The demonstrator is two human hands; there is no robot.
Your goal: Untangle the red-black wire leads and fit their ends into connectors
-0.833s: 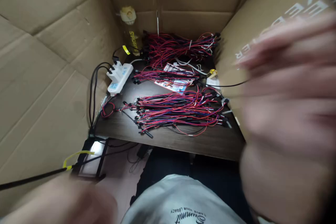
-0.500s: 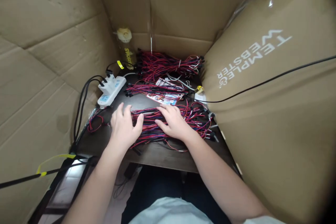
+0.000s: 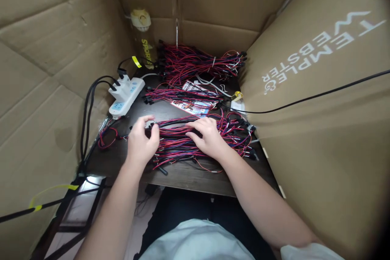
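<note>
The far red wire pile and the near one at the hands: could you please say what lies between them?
The head view shows a slimmer bunch of red-and-black wires lying across a printed paper sheet, with a white cable beyond.

Over at the left of the frame there's a power strip (image 3: 127, 97) with black plugs in it. A bottle (image 3: 144, 40) stands upper left, against the cardboard (image 3: 219, 4). Under the wires' middle bunch, near the centre, lies a printed sheet (image 3: 195, 107).
</note>
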